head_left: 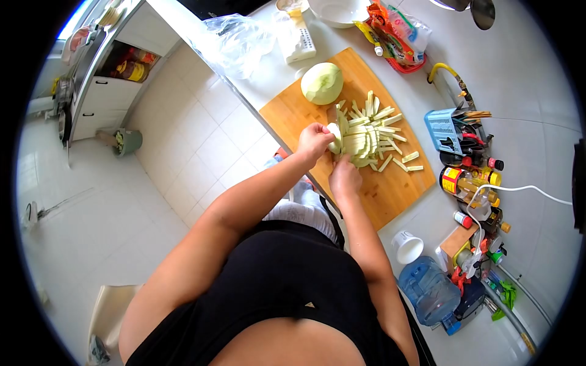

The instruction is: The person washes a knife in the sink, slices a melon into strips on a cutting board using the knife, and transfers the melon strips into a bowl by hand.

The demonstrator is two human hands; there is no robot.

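My left hand (314, 141) is closed, its fingers pinching a pale green vegetable slice (334, 139) near the left edge of the wooden cutting board (390, 204). Just below it, my right hand (345, 178) is closed around the handle of a knife (333, 116). Its blade is seen nearly edge-on and partly hidden by the hands and slices. Right of the blade lies a fanned row of thin slices (361, 141), with many cut sticks (392, 119) scattered beyond. A large, round, peeled, pale green vegetable (322, 83) sits whole at the board's upper left.
A clear plastic bag (238, 43), a white box-like item (298, 46) and a white bowl (339, 11) stand beyond the board. Along the right are a blue utensil basket (444, 129), several bottles, a white cup (408, 246) and a blue water jug (430, 291).
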